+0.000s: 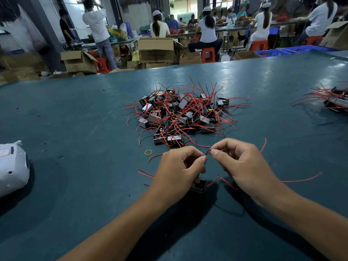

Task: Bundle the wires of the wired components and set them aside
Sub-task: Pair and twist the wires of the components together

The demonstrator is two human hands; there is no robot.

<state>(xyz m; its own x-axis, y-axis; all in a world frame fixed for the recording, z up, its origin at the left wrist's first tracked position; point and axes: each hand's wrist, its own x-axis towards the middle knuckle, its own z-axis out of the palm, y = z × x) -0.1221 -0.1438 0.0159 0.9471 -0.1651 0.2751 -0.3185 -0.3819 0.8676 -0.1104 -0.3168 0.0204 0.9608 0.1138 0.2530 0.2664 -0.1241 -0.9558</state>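
A heap of small black box components with red wires point(180, 112) lies mid-table. Just in front of it, my left hand point(178, 170) and my right hand point(243, 162) pinch the two ends of a short black wire point(207, 152) between thumb and fingertips. Under my left hand a black component point(198, 186) hangs or rests, partly hidden, held by the lower fingers. Red wires point(301, 179) trail out from under both hands across the table. A yellow rubber band point(148, 152) lies on the table left of my hands.
A second group of wired components point(333, 99) lies at the right edge of the green table point(75, 113). A white padded object point(13, 166) sits at the left edge. Beyond the table are cardboard boxes point(156, 49), red stools and seated workers.
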